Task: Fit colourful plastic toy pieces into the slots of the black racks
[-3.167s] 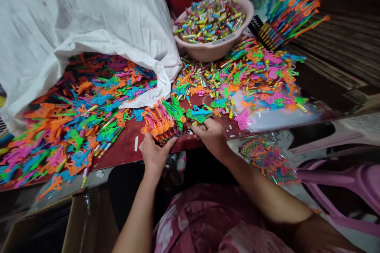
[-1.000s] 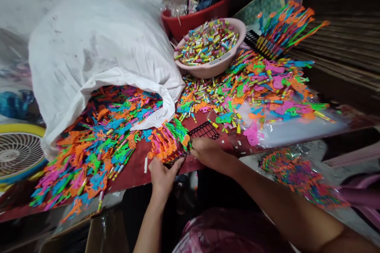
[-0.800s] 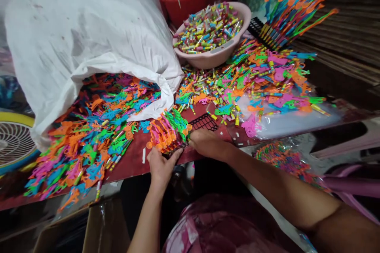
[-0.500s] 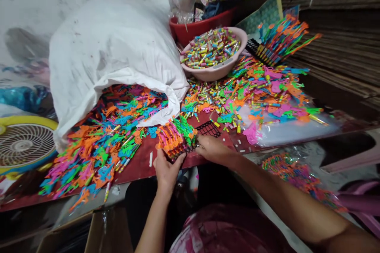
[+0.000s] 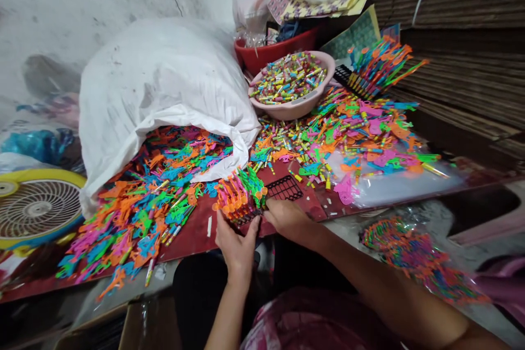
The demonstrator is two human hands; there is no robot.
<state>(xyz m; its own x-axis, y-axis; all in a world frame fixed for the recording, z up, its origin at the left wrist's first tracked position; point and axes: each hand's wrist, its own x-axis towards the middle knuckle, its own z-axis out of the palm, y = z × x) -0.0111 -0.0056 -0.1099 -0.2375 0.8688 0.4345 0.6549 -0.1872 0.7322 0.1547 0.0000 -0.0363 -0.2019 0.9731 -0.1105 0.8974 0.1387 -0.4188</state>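
My left hand (image 5: 234,246) is closed round the near left side of a black grid rack (image 5: 284,188), its thumb along the near edge. Rows of small plastic toy sticks (image 5: 235,197), orange, pink and green, stand packed in the rack's left part. The right part of the grid shows bare openings. Against the row of sticks, at its right end, my right hand (image 5: 291,220) has its fingers bent together; what they pinch is hidden. A big heap of similar loose toy sticks (image 5: 143,213) lies left of my left hand.
A white sack (image 5: 164,76) spills sticks onto the red tabletop (image 5: 192,240). Behind are a pink bowl (image 5: 287,112) of small tubes, a red basin (image 5: 262,54) and another filled rack (image 5: 348,77). A yellow-rimmed fan (image 5: 41,210) stands left; a bag of toys (image 5: 410,257) lies lower right.
The whole view has shifted slightly, so the surroundings sit lower in the picture. My right hand has moved a little left, closer to the sticks; my left hand keeps its hold.
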